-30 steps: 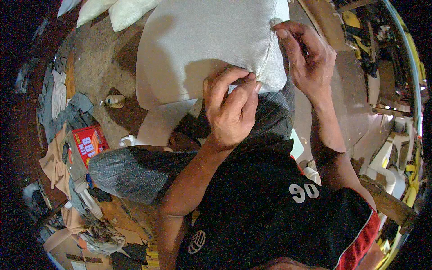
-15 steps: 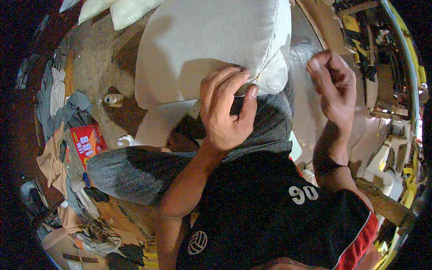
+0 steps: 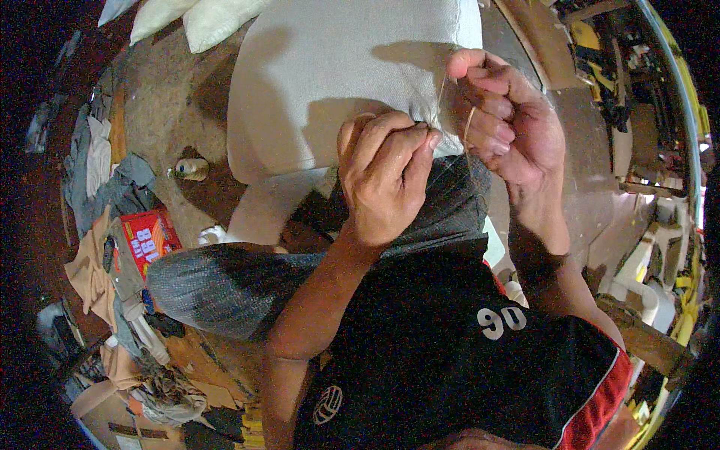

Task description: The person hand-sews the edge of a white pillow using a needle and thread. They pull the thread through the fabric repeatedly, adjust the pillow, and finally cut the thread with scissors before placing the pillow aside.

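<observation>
A pale grey fabric cushion (image 3: 292, 82) rests in front of me with a seam down its right side, over my checked dark trouser leg (image 3: 450, 202). My left hand (image 3: 382, 169) is closed in a pinch at the seam near the cushion's lower right corner; exactly what its fingertips grip is partly hidden. My right hand (image 3: 517, 124), palm turned toward me, is curled just right of the seam with thin thread (image 3: 470, 120) across its fingers, and a fine strand runs between the two hands. I cannot make out a needle.
A thread spool (image 3: 193, 169) sits on the worn surface to the left, beside heaped cloth (image 3: 131, 180) and a red packet (image 3: 146, 234). White pillows (image 3: 214, 22) lie at the top left. Boards and assorted items (image 3: 622, 90) crowd the right edge.
My right hand swung away to the right, then came back toward the seam and turned palm toward me. My left fingers loosened slightly, then closed again at the seam.
</observation>
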A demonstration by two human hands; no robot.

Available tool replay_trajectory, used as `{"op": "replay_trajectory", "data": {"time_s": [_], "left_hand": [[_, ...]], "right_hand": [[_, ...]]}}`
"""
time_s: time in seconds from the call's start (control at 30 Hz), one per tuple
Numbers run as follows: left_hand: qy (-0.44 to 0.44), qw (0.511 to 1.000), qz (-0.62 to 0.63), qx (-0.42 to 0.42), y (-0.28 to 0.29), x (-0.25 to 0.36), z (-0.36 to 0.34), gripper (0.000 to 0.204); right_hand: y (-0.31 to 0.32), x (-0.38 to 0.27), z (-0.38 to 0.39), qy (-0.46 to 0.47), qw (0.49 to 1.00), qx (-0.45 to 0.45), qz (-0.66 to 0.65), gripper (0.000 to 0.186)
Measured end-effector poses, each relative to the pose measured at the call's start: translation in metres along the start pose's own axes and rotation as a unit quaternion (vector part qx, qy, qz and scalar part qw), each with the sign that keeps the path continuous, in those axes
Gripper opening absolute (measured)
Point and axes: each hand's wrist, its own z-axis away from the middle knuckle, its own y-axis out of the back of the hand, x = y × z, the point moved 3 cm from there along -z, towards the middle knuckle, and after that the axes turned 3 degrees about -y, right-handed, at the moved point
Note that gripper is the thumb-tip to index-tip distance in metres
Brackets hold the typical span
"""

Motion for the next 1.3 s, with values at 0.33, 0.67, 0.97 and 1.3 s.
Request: {"op": "replay_trajectory", "data": {"time_s": [0.33,0.67,0.97,1.3], "left_hand": [[0.015,0.998,0.051,-0.045,0.032,0.033,0.008,0.031],[0.299,0.812,0.474,0.163,0.055,0.015,0.021,0.016],[0.367,0.708,0.579,0.172,0.066,-0.004,0.019,0.011],[0.296,0.736,0.602,0.091,0.069,-0.004,0.011,0.012]], "right_hand": [[-0.037,0.007,0.079,0.037,0.77,-0.246,0.588,0.021],[0.05,-0.037,0.113,-0.079,0.827,-0.017,0.556,0.021],[0.224,-0.094,0.156,-0.146,0.781,0.253,0.552,0.02],[0.339,-0.095,0.207,-0.047,0.579,0.289,0.761,0.021]]}}
